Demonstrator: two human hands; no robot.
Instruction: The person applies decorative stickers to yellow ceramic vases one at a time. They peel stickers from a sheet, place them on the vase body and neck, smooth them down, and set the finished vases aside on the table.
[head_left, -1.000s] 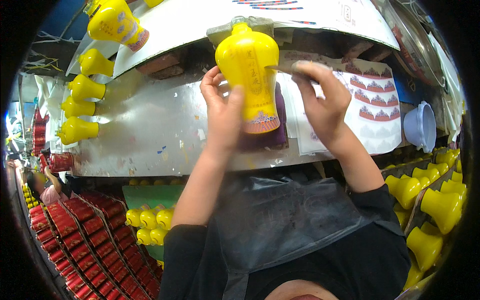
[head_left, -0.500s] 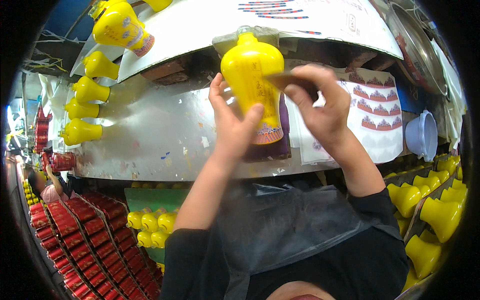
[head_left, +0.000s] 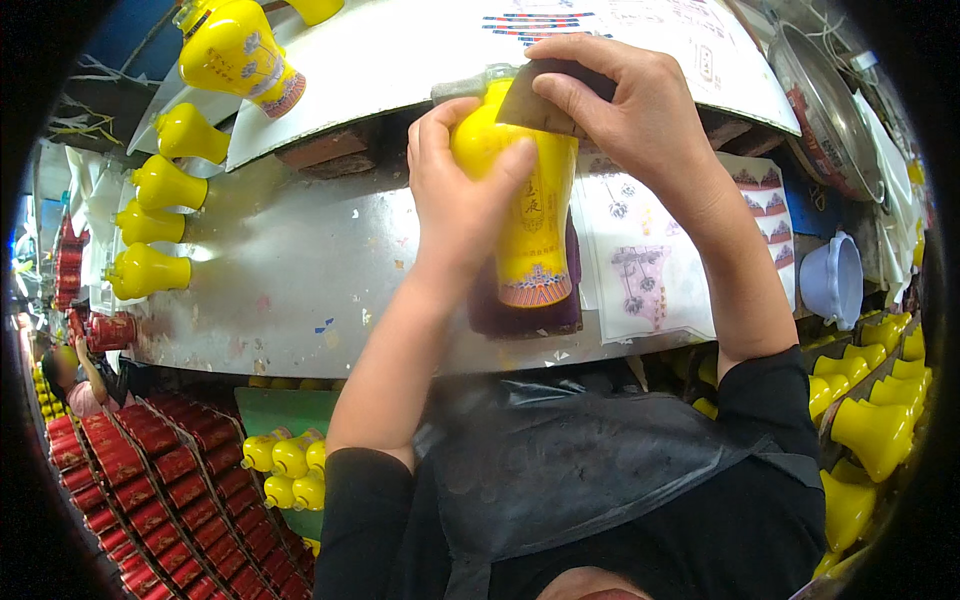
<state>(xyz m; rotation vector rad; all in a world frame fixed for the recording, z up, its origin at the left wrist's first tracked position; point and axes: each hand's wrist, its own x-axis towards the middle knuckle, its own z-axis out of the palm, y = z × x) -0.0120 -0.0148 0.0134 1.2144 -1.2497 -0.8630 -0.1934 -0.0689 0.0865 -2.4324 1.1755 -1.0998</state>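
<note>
My right hand (head_left: 635,95) — gripping dark scraper (head_left: 530,108); beneath it, yellow bottle (head_left: 532,240), left hand (head_left: 455,180) clasping — likely smoothing; next needs steady pressure.

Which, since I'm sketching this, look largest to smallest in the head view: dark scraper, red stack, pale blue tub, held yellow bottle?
1. Red stack
2. Yellow bottle
3. Pale blue tub and dark scraper: too alike to rank; the right hand covers part of the scraper.
</note>
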